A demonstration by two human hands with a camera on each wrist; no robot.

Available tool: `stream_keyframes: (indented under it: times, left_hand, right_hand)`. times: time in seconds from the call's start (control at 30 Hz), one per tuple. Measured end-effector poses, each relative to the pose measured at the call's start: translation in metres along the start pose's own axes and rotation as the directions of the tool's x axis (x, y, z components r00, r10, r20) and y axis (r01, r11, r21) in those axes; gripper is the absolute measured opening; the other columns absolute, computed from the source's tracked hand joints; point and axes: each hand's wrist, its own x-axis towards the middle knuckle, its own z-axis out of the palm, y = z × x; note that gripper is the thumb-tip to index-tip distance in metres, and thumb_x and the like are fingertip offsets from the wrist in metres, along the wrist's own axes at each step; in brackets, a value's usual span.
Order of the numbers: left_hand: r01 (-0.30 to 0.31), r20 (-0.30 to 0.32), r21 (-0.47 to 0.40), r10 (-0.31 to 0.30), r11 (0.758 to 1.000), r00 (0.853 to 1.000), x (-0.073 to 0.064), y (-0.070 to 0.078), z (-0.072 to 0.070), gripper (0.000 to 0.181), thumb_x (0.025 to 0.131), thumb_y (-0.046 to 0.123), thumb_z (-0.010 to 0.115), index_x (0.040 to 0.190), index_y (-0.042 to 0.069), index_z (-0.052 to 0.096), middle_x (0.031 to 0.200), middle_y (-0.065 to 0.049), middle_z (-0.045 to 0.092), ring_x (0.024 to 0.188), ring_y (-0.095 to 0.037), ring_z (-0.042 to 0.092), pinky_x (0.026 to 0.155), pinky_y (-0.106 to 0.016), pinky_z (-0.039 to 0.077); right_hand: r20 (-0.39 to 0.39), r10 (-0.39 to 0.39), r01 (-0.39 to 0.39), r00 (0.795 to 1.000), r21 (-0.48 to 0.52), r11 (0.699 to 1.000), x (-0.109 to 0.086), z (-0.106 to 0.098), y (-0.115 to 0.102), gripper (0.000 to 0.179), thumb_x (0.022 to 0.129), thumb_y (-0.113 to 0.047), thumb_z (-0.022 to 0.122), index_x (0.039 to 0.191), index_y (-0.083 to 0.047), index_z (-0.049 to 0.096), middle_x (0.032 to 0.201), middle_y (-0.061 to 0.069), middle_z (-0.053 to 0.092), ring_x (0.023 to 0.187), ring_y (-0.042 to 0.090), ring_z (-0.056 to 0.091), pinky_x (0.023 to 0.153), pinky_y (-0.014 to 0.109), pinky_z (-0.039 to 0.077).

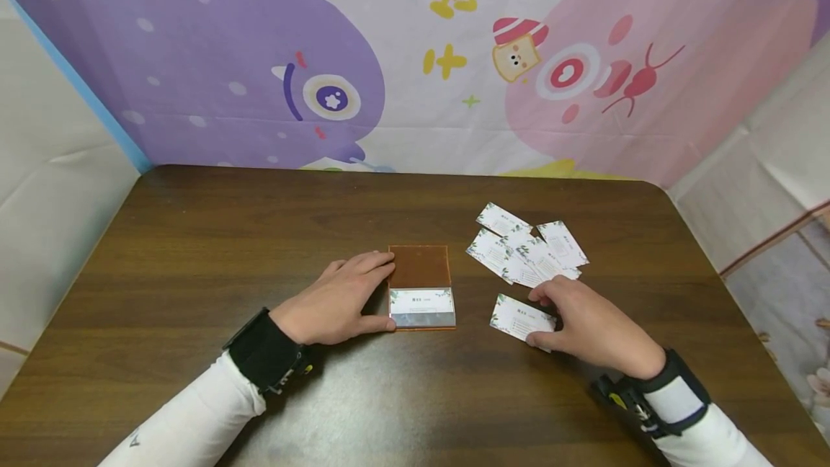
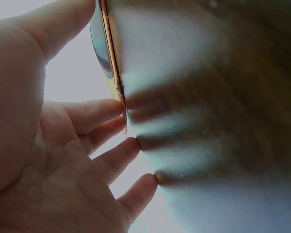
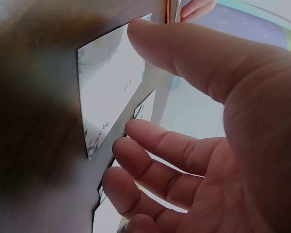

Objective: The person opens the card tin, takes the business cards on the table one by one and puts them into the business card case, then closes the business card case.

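Observation:
A brown card holder lies unfolded on the table, a white business card with green leaf print showing in its lower half. My left hand rests at its left side, fingertips by the upper flap and thumb at the lower corner. In the left wrist view the fingers are spread and fairly straight. To the right, a single loose card lies tilted on the table. My right hand is over that card's right end, thumb overlapping it, the other fingers loosely bent and apart from the thumb.
Several matching cards lie overlapping in a loose pile beyond my right hand. All of this is on a dark brown wooden table. A cartoon-printed cloth hangs along the far edge, with pale sheets at both sides.

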Motion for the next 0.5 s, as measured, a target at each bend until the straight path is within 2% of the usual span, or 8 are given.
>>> stream_keyframes:
  times: [0.37, 0.5]
  left_hand:
    - [0.003, 0.001, -0.001, -0.003, 1.000, 1.000, -0.0001, -0.0004, 0.0001, 0.092, 0.097, 0.055, 0.075, 0.162, 0.000, 0.041, 0.170, -0.015, 0.033, 0.157, -0.035, 0.029, 0.118, -0.063, 0.032]
    - [0.002, 0.000, 0.002, -0.002, 1.000, 1.000, -0.0001, -0.0004, 0.0006, 0.092, 0.097, 0.055, 0.075, 0.162, 0.000, 0.041, 0.170, -0.015, 0.034, 0.157, -0.036, 0.029, 0.118, -0.063, 0.032]
  right_hand:
    - [0.042, 0.083, -0.082, 0.996, -0.012, 0.997, -0.0062, 0.0029, 0.0027, 0.044, 0.079, -0.033, 0.095, 0.108, -0.011, 0.069, 0.099, -0.003, 0.061, 0.090, 0.016, 0.054, 0.080, 0.039, 0.050]
    - [0.046, 0.086, -0.086, 0.995, 0.001, 0.996, -0.0066, 0.0033, 0.0026, 0.042, 0.079, -0.032, 0.095, 0.105, -0.012, 0.068, 0.096, -0.004, 0.059, 0.088, 0.016, 0.053, 0.078, 0.037, 0.049]
